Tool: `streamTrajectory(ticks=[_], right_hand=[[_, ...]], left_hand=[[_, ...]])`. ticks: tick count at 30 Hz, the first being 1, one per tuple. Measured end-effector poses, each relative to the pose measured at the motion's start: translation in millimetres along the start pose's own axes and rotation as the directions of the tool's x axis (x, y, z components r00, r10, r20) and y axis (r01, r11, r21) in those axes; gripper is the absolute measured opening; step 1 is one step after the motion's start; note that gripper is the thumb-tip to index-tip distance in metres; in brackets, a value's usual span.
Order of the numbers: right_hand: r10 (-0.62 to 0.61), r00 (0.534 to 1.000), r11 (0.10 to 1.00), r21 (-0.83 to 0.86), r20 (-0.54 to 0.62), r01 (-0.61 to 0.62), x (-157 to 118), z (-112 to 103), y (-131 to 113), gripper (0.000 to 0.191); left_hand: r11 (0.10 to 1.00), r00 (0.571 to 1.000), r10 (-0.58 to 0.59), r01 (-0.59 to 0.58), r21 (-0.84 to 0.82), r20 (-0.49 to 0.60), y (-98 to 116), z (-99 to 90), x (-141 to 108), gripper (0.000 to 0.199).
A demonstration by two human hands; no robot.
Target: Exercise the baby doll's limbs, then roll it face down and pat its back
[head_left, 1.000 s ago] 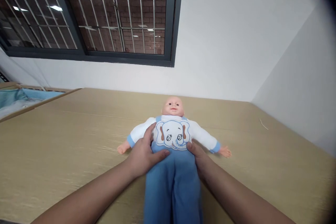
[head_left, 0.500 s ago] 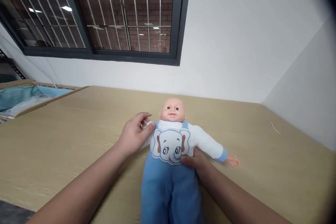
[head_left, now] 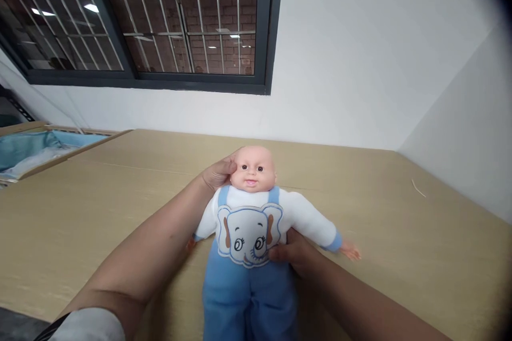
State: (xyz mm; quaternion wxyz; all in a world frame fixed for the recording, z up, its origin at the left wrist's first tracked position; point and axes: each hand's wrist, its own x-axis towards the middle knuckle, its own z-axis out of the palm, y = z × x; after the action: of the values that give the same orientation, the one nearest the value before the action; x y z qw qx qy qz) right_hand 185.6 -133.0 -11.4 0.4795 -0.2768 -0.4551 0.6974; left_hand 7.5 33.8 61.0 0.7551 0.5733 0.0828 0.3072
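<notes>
You have one doll [head_left: 246,229] and two hands on it. It lies face up on the tan table [head_left: 400,224], legs toward you, head far. Nearest, your right hand [head_left: 294,253] grips its waist, thumb on the elephant bib and fingers tucked beneath. Farther off, your left hand [head_left: 218,173] cups the left side of its head, fingers hidden behind. One barred window [head_left: 160,16] lies beyond.

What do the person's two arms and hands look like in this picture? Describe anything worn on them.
Both forearms are bare, and so are the left hand and the right hand: no gloves, rings or watch show. At the lower left edge the left arm ends in a white sleeve with a thin dark band along it. No sleeve shows on the right arm.
</notes>
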Motion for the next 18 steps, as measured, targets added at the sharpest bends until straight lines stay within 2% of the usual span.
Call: streamTrajectory(ticks=[2,4,7,10,18], right_hand=[[0.001,0.999,1.000,0.003,0.042,-0.001,-2,-1,-3,0.033],[0.011,0.999,1.000,0.003,0.032,-0.011,-3,0,-4,0.037],[0.017,0.999,1.000,0.008,-0.028,-0.017,-3,1,-1,0.046],[0.005,0.997,1.000,-0.003,-0.078,-0.005,-4,-1,5,0.047],[0.069,0.975,0.987,-0.125,-0.213,-0.097,-8,-3,9,0.051]], left_hand=[[1.000,0.999,0.029,-0.029,0.012,-0.025,-3,4.4,2,0.099],[0.998,0.998,0.043,-0.042,0.038,-0.036,-3,6.2,2,0.096],[0.994,0.998,0.049,-0.044,0.104,-0.047,-1,5.9,2,0.087],[0.985,0.995,0.068,-0.054,0.165,-0.078,4,7.5,1,0.081],[0.936,0.975,0.081,-0.003,0.352,-0.208,21,30.2,-1,0.073]])
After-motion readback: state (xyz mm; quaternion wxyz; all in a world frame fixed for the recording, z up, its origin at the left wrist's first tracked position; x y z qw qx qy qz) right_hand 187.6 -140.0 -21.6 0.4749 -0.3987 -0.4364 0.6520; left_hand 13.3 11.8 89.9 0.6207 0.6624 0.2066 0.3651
